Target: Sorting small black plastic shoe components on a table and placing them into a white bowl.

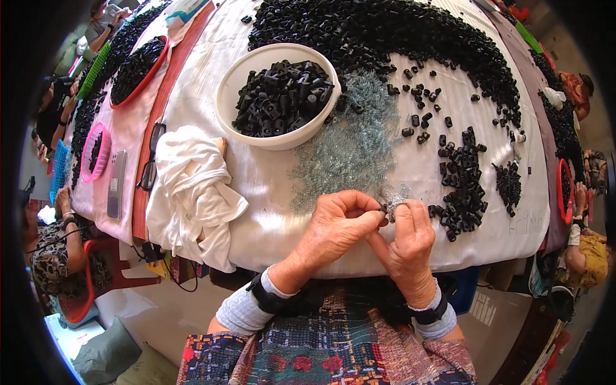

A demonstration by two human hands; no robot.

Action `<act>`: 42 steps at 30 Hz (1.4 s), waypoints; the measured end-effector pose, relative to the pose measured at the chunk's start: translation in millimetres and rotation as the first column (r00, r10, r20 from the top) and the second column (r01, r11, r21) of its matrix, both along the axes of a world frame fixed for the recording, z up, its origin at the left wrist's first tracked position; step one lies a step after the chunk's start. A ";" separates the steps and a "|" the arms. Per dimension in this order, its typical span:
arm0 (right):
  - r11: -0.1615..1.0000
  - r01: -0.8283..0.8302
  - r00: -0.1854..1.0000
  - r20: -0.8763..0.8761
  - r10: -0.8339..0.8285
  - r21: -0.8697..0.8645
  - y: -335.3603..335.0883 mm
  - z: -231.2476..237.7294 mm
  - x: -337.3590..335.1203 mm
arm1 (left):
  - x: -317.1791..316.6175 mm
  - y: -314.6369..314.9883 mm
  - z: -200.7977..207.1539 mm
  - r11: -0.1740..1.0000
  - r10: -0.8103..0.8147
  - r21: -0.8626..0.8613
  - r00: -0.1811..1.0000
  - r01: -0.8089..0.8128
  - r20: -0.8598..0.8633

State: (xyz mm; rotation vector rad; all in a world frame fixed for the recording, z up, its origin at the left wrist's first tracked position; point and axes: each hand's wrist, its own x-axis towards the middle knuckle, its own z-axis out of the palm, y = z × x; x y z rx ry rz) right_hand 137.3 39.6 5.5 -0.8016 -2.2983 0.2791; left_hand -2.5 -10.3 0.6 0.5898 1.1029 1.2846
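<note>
My left hand (pixel 341 229) and my right hand (pixel 409 247) meet above the near edge of the cloth-covered table. Between my left thumb and forefinger is a small black plastic piece, mostly hidden by the fingertips. My right hand is closed around a cluster of small metal springs (pixel 396 200) that pokes out past its fingers. Beyond my hands spreads a pile of loose metal springs (pixel 359 138). Black plastic pieces that look like cord-lock parts (pixel 463 186) lie in a heap right of my right hand. A white bowl (pixel 230 122) full of larger black pieces stands at the far left.
A big bank of black parts (pixel 410 32) covers the table's far side. A crumpled white cloth (pixel 189 186) and dark glasses (pixel 149 174) lie leftward. A smaller black cluster (pixel 509 189) sits at right. Other people work at both neighbouring tables.
</note>
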 end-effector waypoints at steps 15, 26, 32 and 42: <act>0.991 -0.089 0.996 0.009 0.089 0.097 8.1 -5.1 4.1 | 0.1 0.3 -2.2 1.000 -0.010 0.010 0.998 0.011 -0.055; 0.995 -0.093 0.995 -0.018 0.094 0.030 10.7 -8.3 5.0 | -1.6 -0.4 3.3 1.000 -0.027 0.007 0.991 0.028 -0.134; 0.997 -0.074 0.997 0.017 0.073 0.020 9.9 -10.5 7.3 | -6.6 1.2 2.1 0.995 -0.102 -0.017 0.984 0.100 -0.146; 0.995 -0.089 0.996 0.031 0.088 0.032 10.0 -8.7 7.7 | -8.4 1.7 0.9 0.993 -0.118 0.003 0.978 0.120 -0.170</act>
